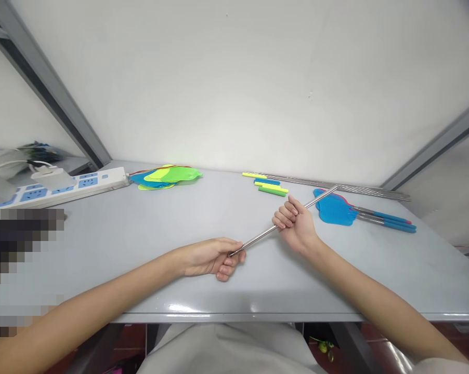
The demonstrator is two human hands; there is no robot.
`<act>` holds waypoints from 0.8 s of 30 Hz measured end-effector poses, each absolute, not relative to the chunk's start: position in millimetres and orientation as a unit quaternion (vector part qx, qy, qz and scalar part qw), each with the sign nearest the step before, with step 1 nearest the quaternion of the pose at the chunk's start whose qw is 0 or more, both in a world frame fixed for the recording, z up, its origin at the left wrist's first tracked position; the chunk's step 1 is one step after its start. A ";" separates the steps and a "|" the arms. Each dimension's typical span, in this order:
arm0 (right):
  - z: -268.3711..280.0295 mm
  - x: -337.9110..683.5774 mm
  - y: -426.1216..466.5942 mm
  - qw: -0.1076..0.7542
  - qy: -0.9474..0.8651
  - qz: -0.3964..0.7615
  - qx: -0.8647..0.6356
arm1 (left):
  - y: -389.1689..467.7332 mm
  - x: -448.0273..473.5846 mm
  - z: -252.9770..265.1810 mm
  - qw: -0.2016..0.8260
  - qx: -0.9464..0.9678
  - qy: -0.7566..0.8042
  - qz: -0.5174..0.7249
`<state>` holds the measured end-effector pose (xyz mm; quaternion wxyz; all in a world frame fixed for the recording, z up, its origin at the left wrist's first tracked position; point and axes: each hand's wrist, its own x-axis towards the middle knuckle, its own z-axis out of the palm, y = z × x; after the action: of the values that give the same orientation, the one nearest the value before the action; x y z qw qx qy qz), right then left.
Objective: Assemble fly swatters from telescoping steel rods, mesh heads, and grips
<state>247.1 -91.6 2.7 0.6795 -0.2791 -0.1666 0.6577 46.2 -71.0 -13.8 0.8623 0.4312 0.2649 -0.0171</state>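
Observation:
A thin metal rod (259, 237) slants up to the right above the grey table, held at two places. My left hand (213, 258) pinches its lower end between thumb and curled fingers. Higher up, the fingers of my right hand (295, 223) are wrapped round the rod, and its far end sticks out past them. Beyond my right hand lie blue fly swatters (336, 209) with metal shafts and blue handle grips. Short yellow, blue and green tubes (272, 191) rest behind the hands, near the wall.
Several metal rods (367, 191) lie along the wall at the right. Blue, yellow and green swatter heads (168, 176) are piled at the back left. A white power strip (90, 184) with plugs and cables stands on the left. The table's front edge (234, 317) is close to my body.

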 end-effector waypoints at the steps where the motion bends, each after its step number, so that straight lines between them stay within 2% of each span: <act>1: 2.5 247.9 -91.0 0.679 -0.162 0.659 -0.278 | -70.9 46.1 -13.8 0.863 0.430 0.264 -0.017; 24: -2.8 263.8 -76.4 0.654 -0.089 0.696 -0.283 | -71.6 46.5 -17.3 0.861 0.449 0.241 0.012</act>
<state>263.8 -76.4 -2.8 0.6541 -0.2831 -0.0891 0.6958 46.5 -71.6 -17.3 0.8605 0.4488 0.2407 0.0120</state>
